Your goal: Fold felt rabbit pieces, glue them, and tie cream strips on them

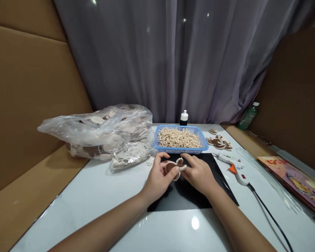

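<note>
Above a black sheet (173, 199), my left hand (159, 178) grips a small brown-and-white fabric piece (170, 166) between thumb and fingers. My right hand (199, 171) pinches the piece's white-edged upper right part, so both hands meet on it. Fingers cover some of its outline. Directly beyond is a blue plastic basket (204, 141) filled with short beige sticks or strips (178, 137). Similar brown-and-white pieces (219, 141) lie in a small pile to the basket's right.
A white glue gun (237, 169) with an orange trigger and black cord lies right, near clear glue sticks (275, 185) and a colourful booklet (299, 182). Plastic bags (107, 129) of fabric pieces stand left. A small white-topped bottle (184, 117) and green bottle (249, 115) stand behind.
</note>
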`<state>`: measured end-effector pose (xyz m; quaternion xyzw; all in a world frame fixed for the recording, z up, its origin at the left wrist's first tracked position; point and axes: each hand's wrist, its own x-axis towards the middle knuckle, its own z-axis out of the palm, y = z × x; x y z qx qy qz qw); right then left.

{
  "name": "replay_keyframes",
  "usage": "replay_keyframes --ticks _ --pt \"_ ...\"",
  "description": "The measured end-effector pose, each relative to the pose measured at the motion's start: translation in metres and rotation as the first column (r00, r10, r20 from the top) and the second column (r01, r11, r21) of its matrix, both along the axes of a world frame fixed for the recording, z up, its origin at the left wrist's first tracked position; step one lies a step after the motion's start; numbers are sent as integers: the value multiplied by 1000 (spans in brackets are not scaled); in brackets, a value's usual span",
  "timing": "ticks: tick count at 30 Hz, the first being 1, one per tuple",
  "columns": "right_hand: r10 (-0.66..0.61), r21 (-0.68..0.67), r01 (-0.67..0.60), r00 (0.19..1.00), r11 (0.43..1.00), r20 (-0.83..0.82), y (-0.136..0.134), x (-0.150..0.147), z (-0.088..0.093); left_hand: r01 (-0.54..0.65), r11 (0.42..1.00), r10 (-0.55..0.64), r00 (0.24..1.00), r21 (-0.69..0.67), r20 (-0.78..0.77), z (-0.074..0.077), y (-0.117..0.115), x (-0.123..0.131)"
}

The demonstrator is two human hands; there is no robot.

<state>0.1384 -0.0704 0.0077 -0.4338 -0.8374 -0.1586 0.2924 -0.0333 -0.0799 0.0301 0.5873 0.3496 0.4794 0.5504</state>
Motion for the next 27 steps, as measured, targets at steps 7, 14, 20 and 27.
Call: replay_keyframes --ticks 7,14,20,27 --pt "122 399 -42 976 916 -179 -22 6 25 -113 987 126 985 -118 114 -13 -1 -3" --pt "434 549 68 535 833 -725 -32 -3 32 -60 979 82 991 -193 106 -22 -4 -6" --pt "-167 -407 -454 481 793 -861 -26 -27 12 -43 981 53 997 -191 49 -22 -7 -2" --pt "-159 -458 -344 632 820 -759 -21 -38 -2 -39 986 29 998 -164 -64 -23 -8 0"
